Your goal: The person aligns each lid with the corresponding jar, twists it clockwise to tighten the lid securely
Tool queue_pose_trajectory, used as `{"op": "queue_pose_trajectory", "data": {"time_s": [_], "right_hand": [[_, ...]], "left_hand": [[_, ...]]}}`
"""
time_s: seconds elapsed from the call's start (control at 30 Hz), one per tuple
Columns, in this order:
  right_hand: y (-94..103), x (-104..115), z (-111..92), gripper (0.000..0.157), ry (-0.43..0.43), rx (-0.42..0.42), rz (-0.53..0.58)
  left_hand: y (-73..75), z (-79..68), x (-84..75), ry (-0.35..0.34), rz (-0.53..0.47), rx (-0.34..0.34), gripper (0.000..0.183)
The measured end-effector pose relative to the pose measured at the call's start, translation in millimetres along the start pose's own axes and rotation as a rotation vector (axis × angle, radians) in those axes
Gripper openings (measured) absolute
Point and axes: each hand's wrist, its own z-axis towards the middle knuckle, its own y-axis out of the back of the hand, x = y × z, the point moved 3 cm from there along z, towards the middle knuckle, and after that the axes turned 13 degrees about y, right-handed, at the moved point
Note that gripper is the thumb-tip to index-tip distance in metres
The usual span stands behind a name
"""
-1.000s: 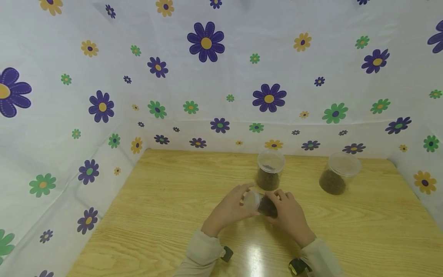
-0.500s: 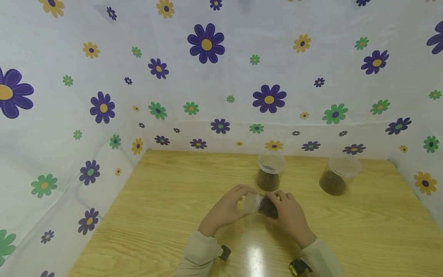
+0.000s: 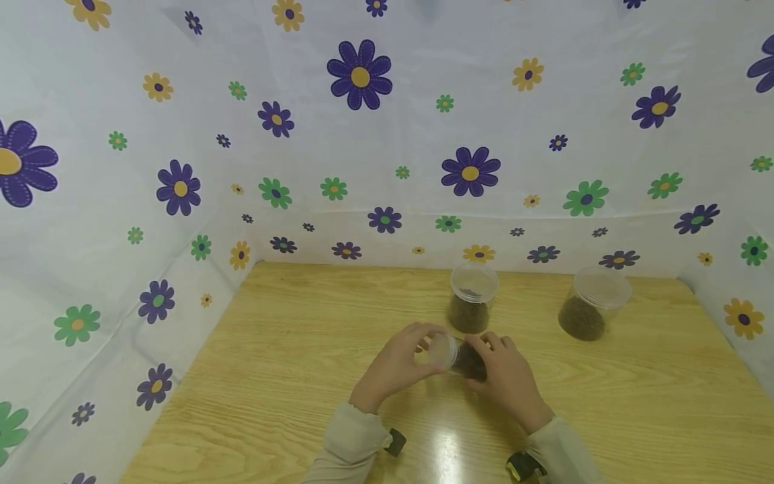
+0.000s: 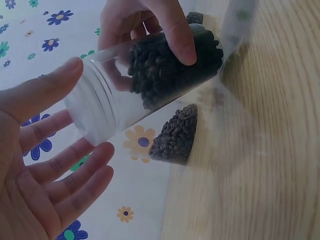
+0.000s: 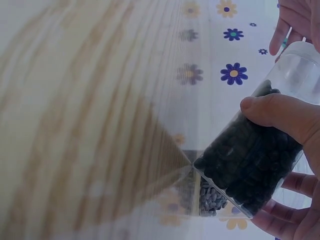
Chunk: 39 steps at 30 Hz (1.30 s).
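Note:
My right hand (image 3: 506, 380) grips a small clear jar (image 4: 172, 70) round its body, thumb on one side and fingers on the other. The jar is tilted on its side, its capped end toward the left, and dark coffee beans (image 5: 250, 155) fill its lower part. At the other end my left hand (image 3: 396, 366) pinches the translucent screw lid (image 4: 91, 107) between thumb and fingers. In the left wrist view the thumb lies on the lid's upper edge and the fingertips are at its lower edge.
Just behind the hands stands a larger lidded clear jar (image 3: 474, 296) part full of dark beans. Another such jar (image 3: 592, 302) stands farther right. Flowered white cloth (image 3: 399, 134) walls the wooden table (image 3: 290, 336) at the back and sides.
Half a second ago the left hand's thumb stood slightly away from the lid; now it is back against it. The right hand and the jar have hardly moved.

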Motion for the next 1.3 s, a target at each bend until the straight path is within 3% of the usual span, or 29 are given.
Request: {"op": "queue_pose_trajectory", "data": {"time_s": [0.3, 0.47, 0.6, 0.73, 0.83, 1.03, 1.3], "right_hand": [[-1.1, -3.3, -1.8, 0.069, -0.017, 0.018, 0.012], [-1.5, -2.6, -0.7, 0.069, -0.008, 0.018, -0.003], [-1.7, -2.3, -0.4, 0.069, -0.009, 0.023, -0.01], [-1.7, -2.5, -0.6, 0.069, -0.012, 0.024, -0.005], [-1.4, -2.3, -0.6, 0.069, -0.01, 0.022, -0.002], [-1.0, -1.7, 0.1, 0.068, 0.0, 0.024, -0.014], [-2.1, -2.6, -0.4, 0.069, -0.011, 0.038, -0.017]], "left_hand": [[-3.3, 1.8, 0.0, 0.108, 0.019, -0.009, 0.056], [-4.3, 1.2, 1.9, 0.142, 0.038, 0.033, 0.074], [-4.3, 0.2, 1.0, 0.065, 0.036, 0.066, 0.086], [-2.3, -0.2, -3.3, -0.069, 0.04, 0.053, 0.08], [-1.8, 0.4, -4.7, -0.116, 0.05, 0.045, 0.071], [-3.6, 2.9, -2.7, -0.107, 0.062, 0.043, 0.062], [-6.6, 5.9, -0.7, -0.079, -0.011, 0.038, 0.058]]}}
